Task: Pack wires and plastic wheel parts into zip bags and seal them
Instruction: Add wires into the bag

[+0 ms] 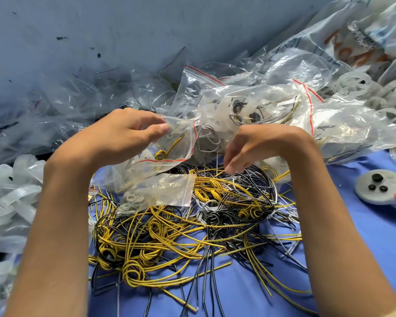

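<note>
Left hand (pixel 116 133) pinching the zip bag (pixel 181 145) at frame centre, right hand (pixel 261 143) with fingers curled down onto the wire pile (pixel 181 236) on the blue bench (pixel 357 259), its grip too blurred to tell, filled bags (pixel 272 104) at upper right.

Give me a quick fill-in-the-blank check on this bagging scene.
The clear plastic zip bag held by the left hand has a seal line coloured ____. The cloth under the tangled yellow, black and grey wire pile is ____. The white plastic disc at right carries ____ small black pieces.
Missing: red; blue; three.
</note>
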Demonstrator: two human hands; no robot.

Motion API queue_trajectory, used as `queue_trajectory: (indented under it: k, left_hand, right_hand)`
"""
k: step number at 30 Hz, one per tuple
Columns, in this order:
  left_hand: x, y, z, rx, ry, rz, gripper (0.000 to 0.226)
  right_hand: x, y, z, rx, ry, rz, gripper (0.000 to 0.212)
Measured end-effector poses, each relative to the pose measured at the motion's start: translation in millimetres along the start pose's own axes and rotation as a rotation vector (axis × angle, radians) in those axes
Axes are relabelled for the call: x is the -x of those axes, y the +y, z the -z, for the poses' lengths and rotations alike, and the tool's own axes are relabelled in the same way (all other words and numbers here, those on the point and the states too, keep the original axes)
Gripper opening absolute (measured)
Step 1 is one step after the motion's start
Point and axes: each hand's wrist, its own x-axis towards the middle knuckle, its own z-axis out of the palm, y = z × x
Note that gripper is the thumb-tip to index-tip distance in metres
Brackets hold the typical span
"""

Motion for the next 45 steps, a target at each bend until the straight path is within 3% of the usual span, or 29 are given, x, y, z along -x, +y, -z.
queue_trajectory:
  k: [2, 8, 18, 20, 24, 30, 36, 43, 45]
  left_hand:
    - [0, 1, 0, -0.002, -0.015, 0.001, 0.036]
    - [2, 3, 3, 0.010, -0.019, 0.010, 0.036]
    - [2, 1, 3, 0.034, -0.041, 0.010, 0.036]
    - [2, 0, 3, 0.036, -0.043, 0.007, 0.035]
    - [0, -1, 1, 0.026, -0.042, 0.013, 0.033]
    - [0, -1, 2, 0.033, -0.047, 0.001, 0.033]
    - [-1, -2, 1, 0.036, -0.036, 0.003, 0.033]
    - [-2, -5, 1, 0.042, -0.048, 0.002, 0.035]
    - [-2, -5, 1, 0.047, -0.043, -0.002, 0.035]
  right_hand:
    - [-2, -11, -8, -0.048, -0.129, 0.085, 0.007]
    - [-31, -43, -47, 0.267, -0.261, 0.148, 0.012]
    - [-15, -47, -67, 0.540, 0.092, 0.117, 0.028]
    - [-15, -42, -68, 0.544, 0.108, 0.138, 0.024]
    - [-15, -36, -66, 0.424, 0.000, 0.166, 0.009]
    - [-11, -26, -44, 0.208, -0.032, 0.233, 0.011]
    - [1, -13, -23, -0.510, -0.066, 0.323, 0.010]
    - [5, -12, -2, -0.865, 0.021, 0.387, 0.021]
    - [10, -17, 9, -0.855, 0.030, 0.417, 0.026]
